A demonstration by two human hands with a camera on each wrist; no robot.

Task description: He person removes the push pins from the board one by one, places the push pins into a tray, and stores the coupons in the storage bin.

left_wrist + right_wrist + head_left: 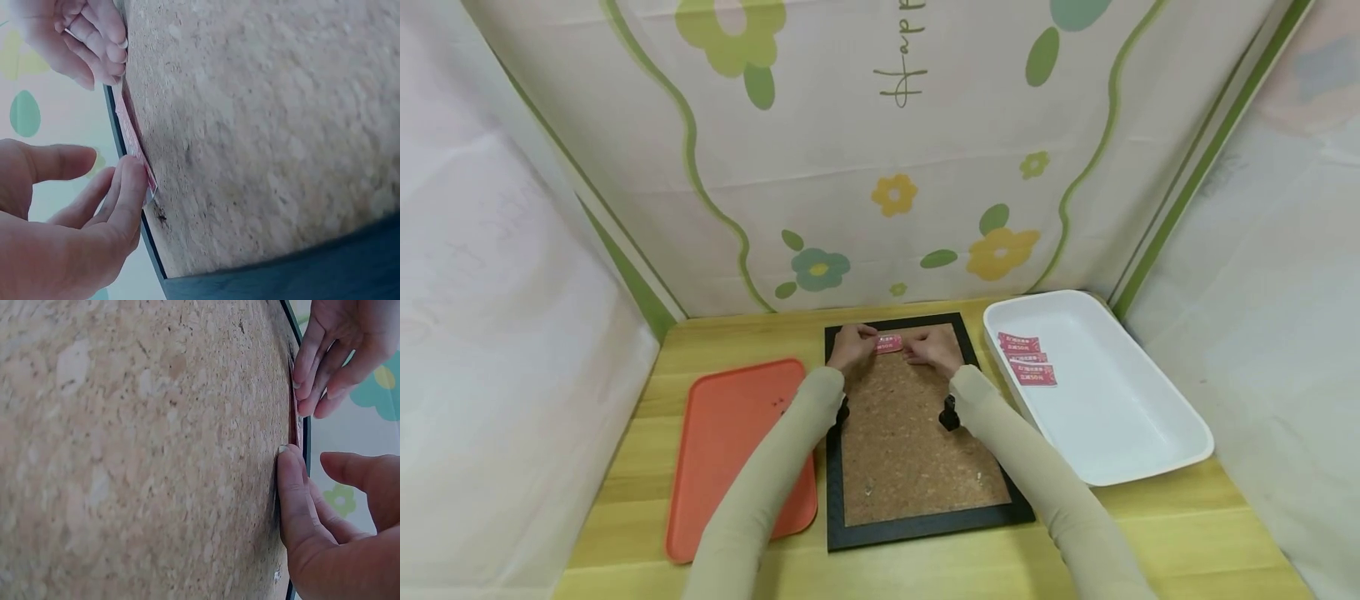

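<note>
A small pink printed coupon lies at the far end of a black-framed cork board. My left hand presses its fingertips on the coupon's left end. In the left wrist view, the left thumb stands apart from those fingers, and the coupon is slightly raised along one edge. At the other end, the right hand rests extended fingers against the cork beside the coupon, its thumb held away. Fingers cover parts of both coupon ends.
On the right stands a white tray with several pink coupons near its left wall. An orange-red tray lies left of the board, with a few small dark bits on it. A flowered curtain hangs behind.
</note>
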